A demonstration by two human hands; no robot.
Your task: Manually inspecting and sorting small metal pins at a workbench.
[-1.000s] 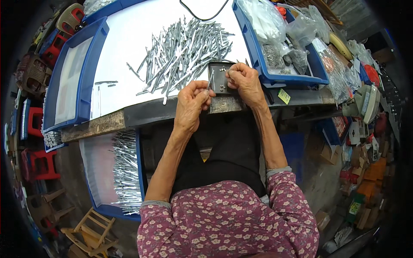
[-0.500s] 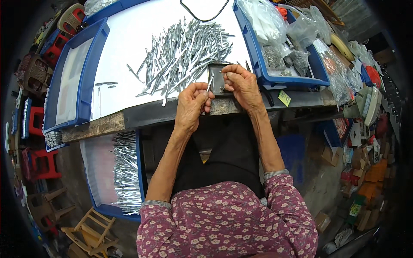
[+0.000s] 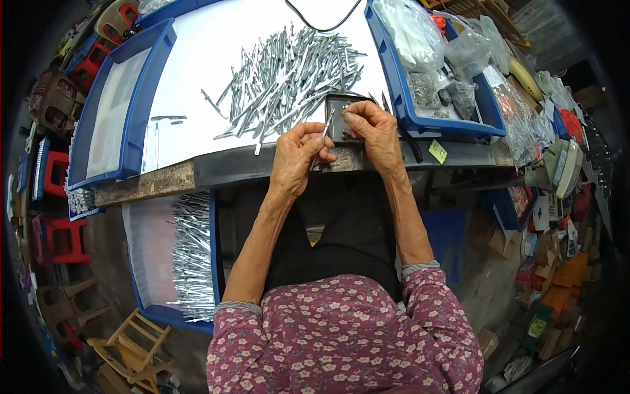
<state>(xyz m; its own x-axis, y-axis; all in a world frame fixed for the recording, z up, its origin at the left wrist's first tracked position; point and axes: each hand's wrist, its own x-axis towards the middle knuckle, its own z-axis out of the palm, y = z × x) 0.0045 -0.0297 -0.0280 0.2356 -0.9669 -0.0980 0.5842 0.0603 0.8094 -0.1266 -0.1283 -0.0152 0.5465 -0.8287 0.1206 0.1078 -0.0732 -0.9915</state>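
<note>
Small assembly workshop: my white bench (image 3: 216, 46) heaped with metal pins (image 3: 289, 72), blue parts trays (image 3: 420, 125), bagged hardware (image 3: 426, 39), stacked plastic stools (image 3: 56, 230).

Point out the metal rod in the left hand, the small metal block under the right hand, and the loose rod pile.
metal rod (image 3: 326, 129), head view, its upper shaft.
small metal block (image 3: 338, 118), head view, its left face.
rod pile (image 3: 289, 75), head view, its middle.
</note>
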